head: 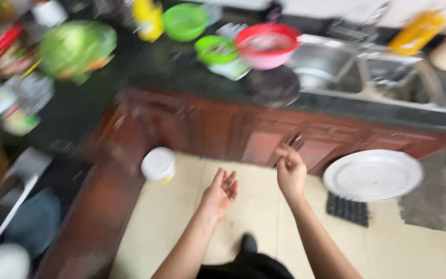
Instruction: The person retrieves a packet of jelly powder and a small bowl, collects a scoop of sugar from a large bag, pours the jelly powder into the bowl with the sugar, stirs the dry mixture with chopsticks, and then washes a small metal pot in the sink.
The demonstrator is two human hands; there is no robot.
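The picture is motion-blurred. My left hand hangs over the cream floor with its palm up and its fingers apart, holding nothing. My right hand is raised a little higher, its fingers curled in close to the wooden cabinet door; nothing shows in it. A white plate sits to the right of my right hand, apart from it. A small white cup is left of my left hand, by the cabinet corner.
The dark L-shaped counter carries a red bowl, green bowls, a cabbage and jars. A steel double sink lies at the right. A dark mat rests on the floor.
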